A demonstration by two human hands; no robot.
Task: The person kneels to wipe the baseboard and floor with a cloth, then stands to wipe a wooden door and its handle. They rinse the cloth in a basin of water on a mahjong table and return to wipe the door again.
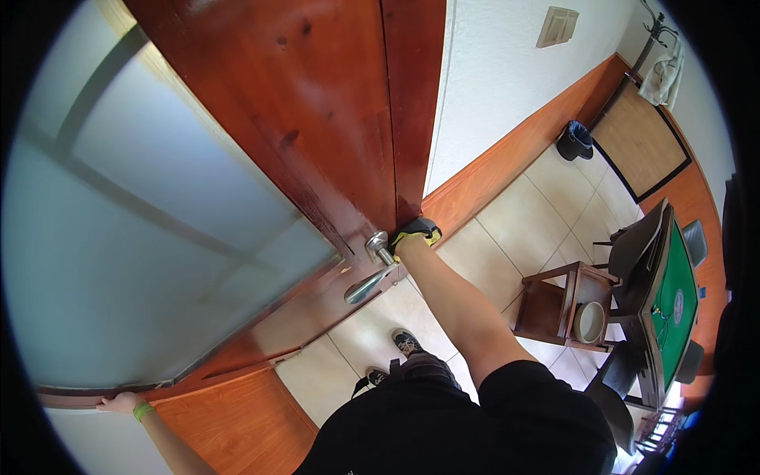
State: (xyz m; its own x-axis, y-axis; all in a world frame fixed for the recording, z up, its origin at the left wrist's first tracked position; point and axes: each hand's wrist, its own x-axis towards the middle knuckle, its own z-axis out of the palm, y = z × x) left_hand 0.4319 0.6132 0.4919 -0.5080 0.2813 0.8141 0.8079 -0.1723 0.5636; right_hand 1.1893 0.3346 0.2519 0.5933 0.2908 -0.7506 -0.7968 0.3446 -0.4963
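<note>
At the lower left, my left hand point(122, 403), with a green band at its wrist, rests on the wooden rail point(68, 399) under the frosted glass pane point(178, 225). It shows nothing held. My right hand point(418, 234) reaches to the reddish-brown wooden door point(332, 101), at its edge beside the metal lever handle point(367, 286). Grey and yellow material, a glove or a cloth, covers this hand, and its fingers are hidden. The handle's round base point(377, 242) lies just left of the hand.
A dark wooden stand point(585, 285) holding a round bowl point(589, 322) is at the right, by chairs point(635, 243) and a green-topped table point(677, 297). Farther back are a black bin point(574, 141) and a coat rack point(617, 95) with a cloth point(662, 77). Light switches point(557, 27) are on the wall.
</note>
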